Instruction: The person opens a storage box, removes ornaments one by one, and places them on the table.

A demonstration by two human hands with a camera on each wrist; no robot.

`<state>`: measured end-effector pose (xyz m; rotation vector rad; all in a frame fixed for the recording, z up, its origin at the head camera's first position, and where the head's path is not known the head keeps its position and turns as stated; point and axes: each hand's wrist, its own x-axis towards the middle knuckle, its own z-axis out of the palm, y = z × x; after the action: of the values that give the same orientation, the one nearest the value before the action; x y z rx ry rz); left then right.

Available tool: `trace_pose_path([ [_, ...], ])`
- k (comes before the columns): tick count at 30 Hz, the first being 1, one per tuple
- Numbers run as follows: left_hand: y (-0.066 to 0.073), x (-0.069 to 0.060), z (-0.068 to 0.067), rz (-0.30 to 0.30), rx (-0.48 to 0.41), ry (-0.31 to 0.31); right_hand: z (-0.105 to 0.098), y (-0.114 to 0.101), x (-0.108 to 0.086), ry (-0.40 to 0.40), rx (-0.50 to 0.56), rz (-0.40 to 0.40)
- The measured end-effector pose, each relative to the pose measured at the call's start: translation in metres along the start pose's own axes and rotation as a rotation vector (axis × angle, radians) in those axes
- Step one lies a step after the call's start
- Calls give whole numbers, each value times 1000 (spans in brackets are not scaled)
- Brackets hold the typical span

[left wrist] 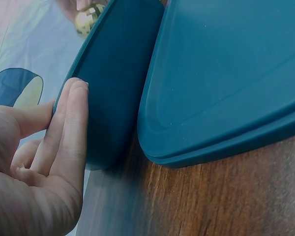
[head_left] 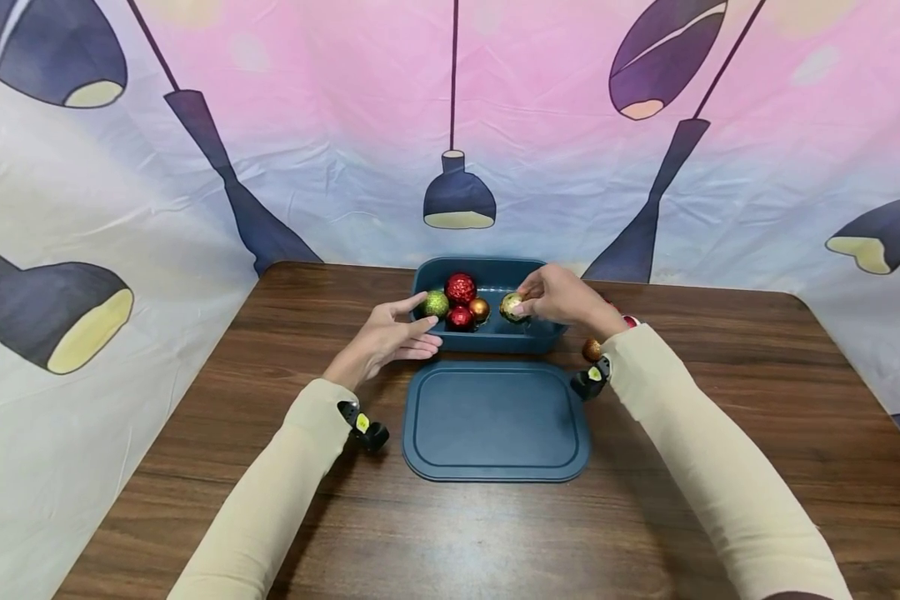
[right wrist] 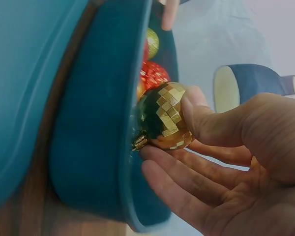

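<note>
A dark blue rectangular box (head_left: 487, 342) without its lid stands at the back of the table. Inside lie a green Christmas ball (head_left: 435, 304), a larger red ball (head_left: 461, 287), a smaller red ball (head_left: 460, 318) and a small gold ball (head_left: 480, 309). My left hand (head_left: 392, 337) holds the box's front left corner, its fingers lying along the outer wall (left wrist: 113, 88) and its thumb at the rim. My right hand (head_left: 558, 297) pinches a shiny gold Christmas ball (right wrist: 163, 117), patterned with squares, over the box's right part. Its cap points down toward the box.
The box's blue lid (head_left: 497, 421) lies flat on the wooden table (head_left: 495, 542) in front of the box. An orange-gold ball (head_left: 592, 349) sits right of the box, with red ones partly hidden by the right wrist. A printed cloth (head_left: 375, 200) hangs behind the table.
</note>
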<state>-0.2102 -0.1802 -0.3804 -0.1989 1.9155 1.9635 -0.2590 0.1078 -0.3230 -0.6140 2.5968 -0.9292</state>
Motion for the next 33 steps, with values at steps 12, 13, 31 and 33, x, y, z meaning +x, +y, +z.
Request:
trace_pose_path([
  [12,2,-1,0,0,4,-4,-33,12,-31,68,-60,15],
  [13,2,-1,0,-2,5,-3,-36,14,-33,73,-68,15],
  [31,1,-1,-1,0,-5,-1,-69,63,-80,89,-109,62],
  [33,1,-1,-1,0,-8,0,-71,69,-85,88,-92,69],
])
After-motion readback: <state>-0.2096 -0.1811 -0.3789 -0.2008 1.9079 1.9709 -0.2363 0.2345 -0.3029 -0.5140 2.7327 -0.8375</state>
